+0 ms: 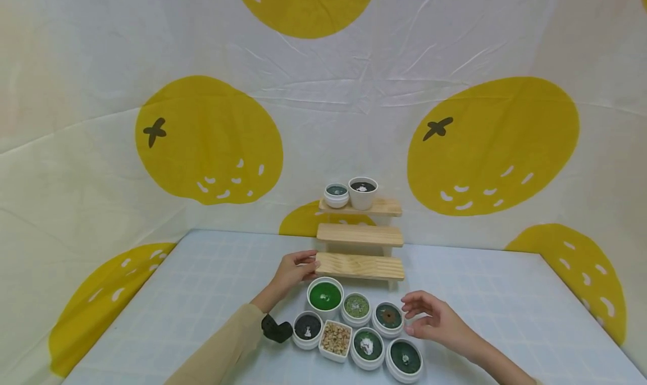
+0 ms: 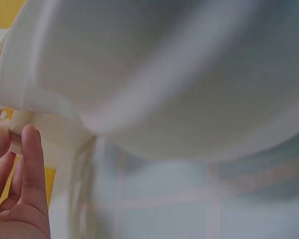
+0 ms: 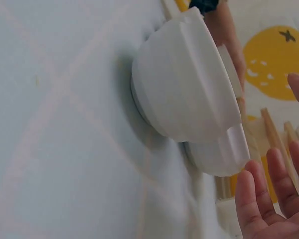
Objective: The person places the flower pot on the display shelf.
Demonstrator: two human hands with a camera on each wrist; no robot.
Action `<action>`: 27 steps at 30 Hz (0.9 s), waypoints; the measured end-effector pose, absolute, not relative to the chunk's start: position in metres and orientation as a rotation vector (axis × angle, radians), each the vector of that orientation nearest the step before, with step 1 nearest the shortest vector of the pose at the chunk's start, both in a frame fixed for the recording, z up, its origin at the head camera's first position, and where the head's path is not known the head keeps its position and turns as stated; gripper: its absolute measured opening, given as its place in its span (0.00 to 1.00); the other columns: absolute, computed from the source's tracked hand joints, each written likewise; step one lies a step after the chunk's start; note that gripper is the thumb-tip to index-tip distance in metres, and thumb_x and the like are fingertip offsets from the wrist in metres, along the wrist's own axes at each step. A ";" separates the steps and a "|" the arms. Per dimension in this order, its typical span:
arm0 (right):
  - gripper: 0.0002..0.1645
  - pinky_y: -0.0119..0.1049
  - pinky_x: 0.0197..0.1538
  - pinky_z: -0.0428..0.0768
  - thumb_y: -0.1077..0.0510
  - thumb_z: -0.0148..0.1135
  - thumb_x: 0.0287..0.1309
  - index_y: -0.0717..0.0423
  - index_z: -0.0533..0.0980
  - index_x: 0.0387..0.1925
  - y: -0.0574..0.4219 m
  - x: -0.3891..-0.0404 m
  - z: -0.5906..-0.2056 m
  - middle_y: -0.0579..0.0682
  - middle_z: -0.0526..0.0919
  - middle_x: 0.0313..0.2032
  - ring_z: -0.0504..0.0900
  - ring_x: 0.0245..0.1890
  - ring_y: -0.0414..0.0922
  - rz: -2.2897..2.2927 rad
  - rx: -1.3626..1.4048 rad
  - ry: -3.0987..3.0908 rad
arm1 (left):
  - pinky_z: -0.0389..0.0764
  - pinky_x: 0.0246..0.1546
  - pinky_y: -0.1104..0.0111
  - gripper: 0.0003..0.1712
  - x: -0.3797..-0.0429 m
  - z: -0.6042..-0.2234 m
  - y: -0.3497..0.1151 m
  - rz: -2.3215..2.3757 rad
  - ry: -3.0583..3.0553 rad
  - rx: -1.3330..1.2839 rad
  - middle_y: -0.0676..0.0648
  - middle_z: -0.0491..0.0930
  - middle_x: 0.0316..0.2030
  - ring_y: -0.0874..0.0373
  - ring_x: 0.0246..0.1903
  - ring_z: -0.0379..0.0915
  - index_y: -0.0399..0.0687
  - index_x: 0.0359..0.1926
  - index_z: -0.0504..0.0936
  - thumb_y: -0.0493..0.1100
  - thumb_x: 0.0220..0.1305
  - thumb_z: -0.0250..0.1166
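"What's worn on the left?"
"A plain beige sleeve [image 1: 218,347], long, reaching close to the wrist [image 1: 265,301], with a small black piece [image 1: 277,329] beside it."
"And the right?"
"Bare hand [image 1: 436,322] and forearm [image 1: 489,356]; just a sliver of beige cloth [image 1: 538,381] shows."

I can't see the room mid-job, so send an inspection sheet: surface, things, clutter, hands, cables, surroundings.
Surface: table, pale, checked.
Job's things: three-tier wooden stand; two pots on its top tier; seven filled containers in front.
Clutter: nothing seen.
Left hand: pinches the lowest tier's left end.
Right hand: beside the containers, holding nothing.
Cables: nothing seen.
Surroundings: white backdrop with yellow fruit print.
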State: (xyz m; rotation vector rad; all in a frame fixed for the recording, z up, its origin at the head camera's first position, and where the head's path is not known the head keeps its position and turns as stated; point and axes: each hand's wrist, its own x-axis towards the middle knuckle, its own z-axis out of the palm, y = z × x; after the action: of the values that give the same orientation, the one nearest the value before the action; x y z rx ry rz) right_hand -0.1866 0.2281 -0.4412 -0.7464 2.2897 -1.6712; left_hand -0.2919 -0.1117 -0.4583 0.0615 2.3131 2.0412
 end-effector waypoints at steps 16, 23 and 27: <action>0.30 0.30 0.44 0.84 0.64 0.65 0.55 0.73 0.65 0.56 0.242 -0.173 -0.456 0.58 0.76 0.47 0.78 0.43 0.35 -1.654 -0.700 2.215 | 0.87 0.30 0.70 0.23 -0.291 -0.456 -0.111 2.018 2.331 0.065 0.36 0.80 0.43 0.64 0.26 0.78 0.33 0.57 0.77 0.34 0.61 0.65; 0.29 0.32 0.46 0.84 0.67 0.65 0.54 0.73 0.65 0.56 0.242 -0.170 -0.464 0.50 0.77 0.47 0.78 0.44 0.36 -1.692 -0.829 2.149 | 0.87 0.30 0.70 0.23 -0.290 -0.456 -0.112 2.006 2.340 0.066 0.36 0.80 0.43 0.65 0.25 0.78 0.33 0.57 0.77 0.34 0.61 0.65; 0.30 0.31 0.47 0.83 0.66 0.64 0.56 0.72 0.64 0.57 0.242 -0.168 -0.465 0.46 0.77 0.47 0.77 0.45 0.34 -1.669 -0.806 2.128 | 0.87 0.30 0.70 0.23 -0.291 -0.457 -0.112 2.014 2.335 0.069 0.36 0.80 0.43 0.65 0.25 0.78 0.32 0.57 0.77 0.34 0.61 0.65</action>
State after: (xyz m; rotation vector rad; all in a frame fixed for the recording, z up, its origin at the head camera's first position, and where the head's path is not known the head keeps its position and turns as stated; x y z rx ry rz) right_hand -0.1680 0.2425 -0.4654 -0.8063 2.1275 -1.6692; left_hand -0.2907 -0.1117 -0.4573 0.0687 2.3353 2.0135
